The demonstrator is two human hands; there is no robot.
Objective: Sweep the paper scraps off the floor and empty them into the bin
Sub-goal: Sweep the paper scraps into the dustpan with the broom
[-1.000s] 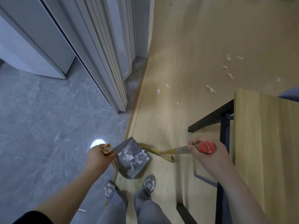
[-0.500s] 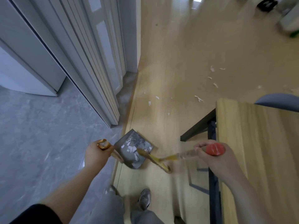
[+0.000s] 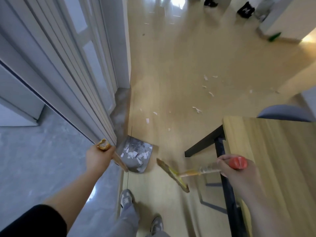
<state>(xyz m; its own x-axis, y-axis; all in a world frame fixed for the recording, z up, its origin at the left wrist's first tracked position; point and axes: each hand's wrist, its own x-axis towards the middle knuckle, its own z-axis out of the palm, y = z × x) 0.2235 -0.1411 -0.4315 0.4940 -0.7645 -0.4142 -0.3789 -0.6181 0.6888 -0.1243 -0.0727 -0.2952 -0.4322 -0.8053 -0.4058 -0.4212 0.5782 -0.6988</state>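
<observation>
Advancing over the wooden floor (image 3: 171,65): drew the broom (image 3: 172,175) off the dustpan (image 3: 136,156), setting its head just right of the pan mouth rather than touching it as half a second before. Kept the left hand (image 3: 99,158) curled round the pan's handle and the right hand (image 3: 239,175) wrapped round the broom's red-capped end. Held collected paper scraps (image 3: 132,153) in the pan; left loose scraps (image 3: 196,109) farther off to the right, unswept. Called, by this reading, for another sweep before emptying; showed no identifiable bin.

The scene is viewed from one head-worn wide-angle camera, aimed forward and down; the floor (image 3: 179,65) fills it, shoes (image 3: 126,200) at 6 o'clock.
</observation>
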